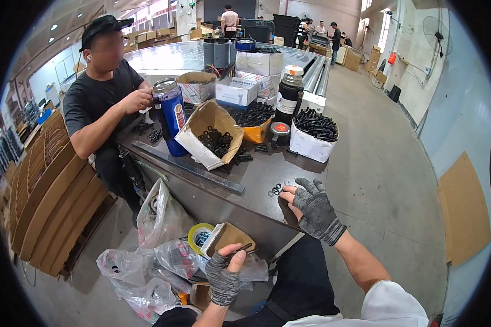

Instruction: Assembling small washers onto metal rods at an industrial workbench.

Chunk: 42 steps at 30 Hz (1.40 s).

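Note:
My left hand (224, 277), in a grey fingerless glove, is raised below the table's front edge. Its thumb and fingers pinch a dark bolt (244, 248), which points up to the right. My right hand (317, 212), gloved the same way, reaches over the table's near right corner with its fingers apart. Its fingertips are at a few loose black washers (276, 189) on the dark tabletop (256, 175). Farther back, a torn cardboard box (192, 143) holds many black rings. To its right stands a white box (306, 146) heaped with black bolts.
A blue flask (170, 122), a black flask (288, 98) and a dark lidded jar (280, 134) stand on the table. A flat metal bar (188, 166) lies along the front edge. Plastic bags (161, 212) and tape (201, 235) sit below. A co-worker (103, 87) works across at left.

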Each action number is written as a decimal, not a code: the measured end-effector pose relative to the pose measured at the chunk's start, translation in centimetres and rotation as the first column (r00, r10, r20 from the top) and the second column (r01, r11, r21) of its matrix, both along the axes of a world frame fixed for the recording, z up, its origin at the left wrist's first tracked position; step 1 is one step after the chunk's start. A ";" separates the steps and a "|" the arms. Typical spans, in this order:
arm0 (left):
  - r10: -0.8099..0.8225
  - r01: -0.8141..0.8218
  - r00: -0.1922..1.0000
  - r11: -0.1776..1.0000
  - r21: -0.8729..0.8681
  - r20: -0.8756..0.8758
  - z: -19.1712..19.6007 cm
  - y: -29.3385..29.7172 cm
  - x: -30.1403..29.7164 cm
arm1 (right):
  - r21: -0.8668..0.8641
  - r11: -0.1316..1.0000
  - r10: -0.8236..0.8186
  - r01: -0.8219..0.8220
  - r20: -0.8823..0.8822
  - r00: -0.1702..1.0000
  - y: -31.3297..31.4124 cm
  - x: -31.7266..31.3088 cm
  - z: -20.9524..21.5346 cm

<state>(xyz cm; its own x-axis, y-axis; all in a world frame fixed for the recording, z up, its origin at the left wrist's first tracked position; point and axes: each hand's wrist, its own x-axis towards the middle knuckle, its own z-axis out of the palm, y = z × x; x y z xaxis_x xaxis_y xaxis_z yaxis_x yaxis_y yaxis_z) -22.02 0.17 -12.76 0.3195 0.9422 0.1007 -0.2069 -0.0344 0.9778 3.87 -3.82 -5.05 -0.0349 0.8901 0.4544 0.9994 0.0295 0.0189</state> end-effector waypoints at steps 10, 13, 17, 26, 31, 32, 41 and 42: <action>-0.053 0.066 0.995 0.983 -0.169 0.080 -1.0 -0.2 0.2 | 0.006 0.998 0.062 -0.062 -0.135 0.989 -3.7 -2.3 -0.4; -0.081 0.123 0.983 0.958 -0.260 0.165 -0.4 -0.7 0.7 | 0.083 0.990 0.124 -0.110 -0.177 0.976 -4.2 -2.5 -1.7; -0.068 0.154 0.965 0.928 -0.339 0.253 -1.4 -1.2 1.6 | 0.369 0.913 0.244 -0.174 -0.152 0.958 -4.0 -2.5 -3.9; -0.092 0.208 0.949 0.901 -0.380 0.302 -1.5 -2.0 1.7 | 0.395 0.913 0.295 -0.098 -0.474 0.830 -3.6 -6.1 -2.3; -0.033 0.168 0.942 0.907 -0.385 0.333 -0.4 -2.1 1.2 | 0.314 0.935 0.336 -0.165 -0.634 0.696 -3.3 -9.1 -3.3; -0.027 0.166 0.942 0.904 -0.394 0.334 -0.3 -2.1 1.1 | 0.311 0.936 0.332 -0.162 -0.634 0.699 -3.4 -9.8 -3.4; 0.109 0.254 0.859 0.757 -0.602 0.500 -0.9 -1.9 0.8 | 0.401 0.895 0.399 -0.193 -0.531 0.747 -2.7 -11.3 -5.5; 0.107 0.277 0.849 0.744 -0.608 0.518 -1.0 -1.9 0.8 | 0.400 0.894 0.406 -0.203 -0.529 0.745 -2.6 -11.4 -5.5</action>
<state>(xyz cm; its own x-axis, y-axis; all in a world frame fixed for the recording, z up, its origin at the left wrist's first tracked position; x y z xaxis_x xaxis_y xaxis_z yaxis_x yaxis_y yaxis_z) -21.26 -1.76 -13.76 0.4866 0.8019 -0.3467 -0.6254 0.5969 0.5026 -7.56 -6.45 -10.53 0.0819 0.6949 0.7144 0.7509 0.4283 -0.5027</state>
